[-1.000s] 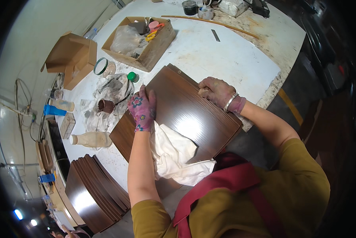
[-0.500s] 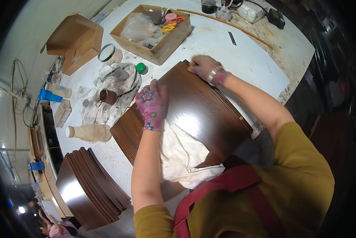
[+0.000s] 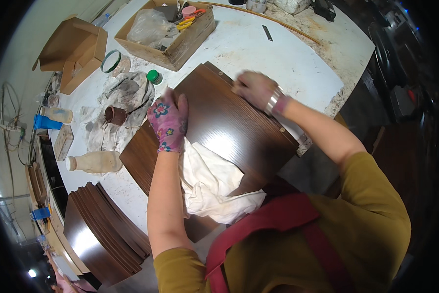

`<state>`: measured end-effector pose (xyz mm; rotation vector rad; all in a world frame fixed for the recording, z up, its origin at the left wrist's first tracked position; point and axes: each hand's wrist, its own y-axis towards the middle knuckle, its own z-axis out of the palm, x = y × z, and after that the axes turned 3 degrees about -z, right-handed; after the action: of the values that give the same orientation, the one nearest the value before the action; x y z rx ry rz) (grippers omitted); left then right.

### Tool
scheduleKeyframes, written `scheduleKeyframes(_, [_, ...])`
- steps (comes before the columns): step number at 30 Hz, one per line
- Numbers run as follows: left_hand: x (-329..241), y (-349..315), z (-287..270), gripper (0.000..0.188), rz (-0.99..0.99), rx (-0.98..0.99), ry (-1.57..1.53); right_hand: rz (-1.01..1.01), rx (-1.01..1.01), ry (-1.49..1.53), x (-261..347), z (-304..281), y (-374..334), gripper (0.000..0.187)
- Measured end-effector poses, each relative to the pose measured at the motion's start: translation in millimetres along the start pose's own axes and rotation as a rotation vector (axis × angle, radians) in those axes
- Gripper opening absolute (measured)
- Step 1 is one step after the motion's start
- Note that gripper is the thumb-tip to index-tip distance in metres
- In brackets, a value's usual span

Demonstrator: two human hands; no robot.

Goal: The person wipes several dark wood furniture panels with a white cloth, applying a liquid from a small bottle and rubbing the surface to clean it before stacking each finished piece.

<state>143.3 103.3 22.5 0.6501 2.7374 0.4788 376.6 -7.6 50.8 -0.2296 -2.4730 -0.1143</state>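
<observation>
A dark brown wood-grain panel (image 3: 214,115) lies on the white table in front of me, with another dark edge showing beneath its right side. My left hand (image 3: 168,119), in a purple flowered glove, rests on the panel's left part with fingers and thumb apart. At the right edge, my gloved right hand (image 3: 256,90) is closed and smeared by motion; whatever its fingers hold is hidden. A metal band circles that wrist. Small round fittings sit along this edge. A crumpled white cloth (image 3: 212,180) covers the panel's near left part, beside my left forearm.
A stack of curved brown panels (image 3: 99,234) stands at the lower left. Beyond my left hand are a stained rag (image 3: 131,93), a brown cup (image 3: 115,115), a green-capped jar (image 3: 154,76) and a cloudy bottle (image 3: 95,162). Farther back sits a cardboard box of tools (image 3: 190,44).
My right hand has slid along the panel's right edge, from the far corner toward me. My left hand stays on the panel. The whole view has shifted, so things appear farther left.
</observation>
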Motion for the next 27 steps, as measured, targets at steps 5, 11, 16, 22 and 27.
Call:
scheduleKeyframes(5, [-7, 5, -4, 0.043, -0.015, 0.115, 0.009, 0.004, 0.21, -0.12, -13, -54, -131, 0.021])
scheduleKeyframes(11, [32, -1, -58, 0.054, -0.423, 0.173, -1.19, 0.061, 0.29, 0.38, 27, -77, -105, 0.025])
scheduleKeyframes(16, [33, -106, -157, 0.032, -0.064, 0.146, -0.98, -0.294, 0.199, 0.582, 73, 5, -25, 0.031])
scheduleKeyframes(22, [59, -218, -204, 0.026, -0.257, 0.077, -0.679, -0.47, 0.146, 0.324, 195, 118, 83, 0.039])
scheduleKeyframes(27, [100, -256, -193, 0.026, -0.773, -0.35, -0.97, -0.714, 0.088, 0.118, 234, 97, 46, 0.06])
